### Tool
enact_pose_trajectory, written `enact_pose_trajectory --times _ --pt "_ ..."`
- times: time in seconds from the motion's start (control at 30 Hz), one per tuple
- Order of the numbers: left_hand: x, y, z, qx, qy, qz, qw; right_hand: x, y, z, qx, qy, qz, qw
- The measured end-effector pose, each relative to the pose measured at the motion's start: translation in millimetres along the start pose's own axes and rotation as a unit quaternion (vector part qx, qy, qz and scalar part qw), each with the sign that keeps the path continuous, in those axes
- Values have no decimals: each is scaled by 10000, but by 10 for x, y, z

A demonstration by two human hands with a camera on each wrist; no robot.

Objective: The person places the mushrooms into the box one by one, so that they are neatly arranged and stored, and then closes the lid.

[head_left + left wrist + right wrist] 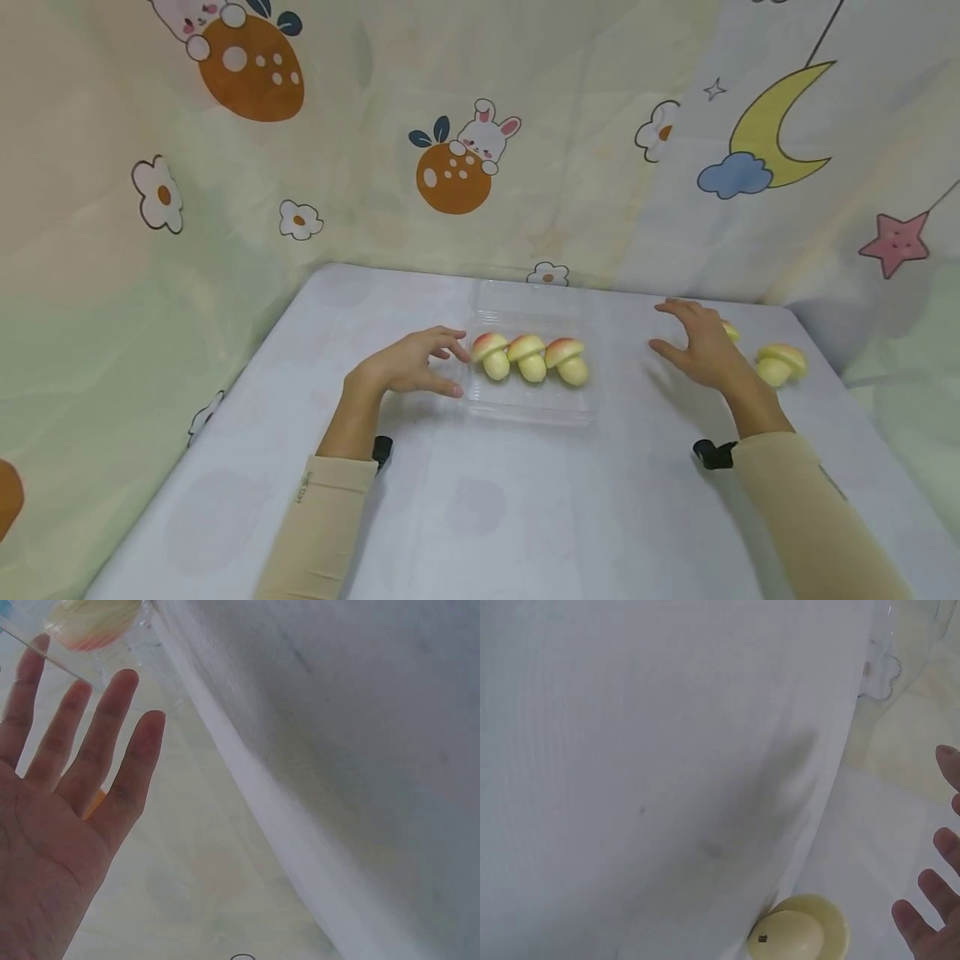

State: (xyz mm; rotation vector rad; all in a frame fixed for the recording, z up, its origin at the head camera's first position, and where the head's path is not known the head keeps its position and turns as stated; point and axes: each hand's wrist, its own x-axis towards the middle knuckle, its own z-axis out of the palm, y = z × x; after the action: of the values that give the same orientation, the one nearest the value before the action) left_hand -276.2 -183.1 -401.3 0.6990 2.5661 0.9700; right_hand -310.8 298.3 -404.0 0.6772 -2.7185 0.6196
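Observation:
A clear plastic box (525, 406) lies on the table with its lid folded back. Inside stand three yellow mushroom-shaped pieces with reddish caps: a left one (491, 357), a middle one (528, 358) and a right one (567, 361). My left hand (412, 362) is at the box's left side, fingers spread; whether they touch it I cannot tell. Over the table right of the box hovers my right hand (705, 343), fingers apart, holding nothing. Beyond it sit another mushroom (782, 364) and one mostly hidden behind the hand (730, 331).
A white cloth covers the table (480, 508). Behind it hangs a printed curtain (375, 167) with rabbits, flowers and a moon. Dark wrist cameras show at the left cuff (382, 450) and the right cuff (714, 455).

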Motion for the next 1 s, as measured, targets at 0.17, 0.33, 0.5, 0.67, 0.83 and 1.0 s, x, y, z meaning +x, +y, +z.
enact_pose_trajectory --times 0.17,0.33,0.5,0.67,0.83,1.0 --pt "-18 3 7 -55 14 25 10000 0 111 -16 -196 -98 384 9990" --pt "-18 12 11 -64 -7 4 10000 -60 171 -42 -519 -556 852 9935" --pt "-13 8 3 -60 -16 -3 10000 -105 246 -47 -745 -753 1018 9892" --pt "-13 -4 18 -132 -57 -47 9999 -149 326 -69 -814 -835 1173 9862" --pt "-18 12 16 -108 -6 -115 9999 -153 357 -112 -875 -951 1349 9824" --pt "-20 25 4 -52 26 -139 9999 -164 387 -120 -605 -979 1441 9828"
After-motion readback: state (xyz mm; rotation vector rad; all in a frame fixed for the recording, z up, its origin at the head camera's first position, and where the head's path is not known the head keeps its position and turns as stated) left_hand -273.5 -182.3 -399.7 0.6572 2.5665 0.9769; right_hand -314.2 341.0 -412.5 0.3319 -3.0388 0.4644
